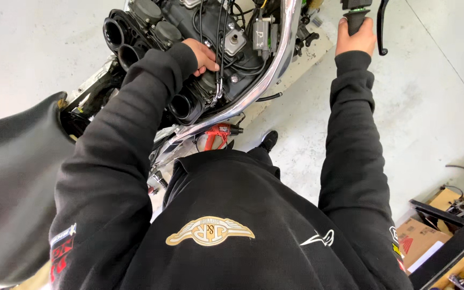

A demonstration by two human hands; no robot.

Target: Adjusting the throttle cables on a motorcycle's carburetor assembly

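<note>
Right hand (pixel 356 38) fingers wrapped round handlebar grip (pixel 356 20), left hand (pixel 204 55) on engine cables (pixel 222 48)

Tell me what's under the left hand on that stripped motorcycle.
The left hand rests on black cables above the row of round black carburetor intakes, beside the chrome frame tube. What its fingers actually grip is covered by the hand itself.

Pretty bright and even overall, soft light from above bouncing off the pale concrete floor (pixel 436 107), with only faint, fuzzy shadows around the bike. Strong white glare along the chrome frame tube (pixel 275 70), while the black sweater (pixel 232 215) and the seat (pixel 17 182) swallow nearly all detail (just dark blobs really). Sharp enough in the middle, but clear wide-angle bending toward the edges, plus slightly soft corners near the cardboard boxes (pixel 447 252).
</note>
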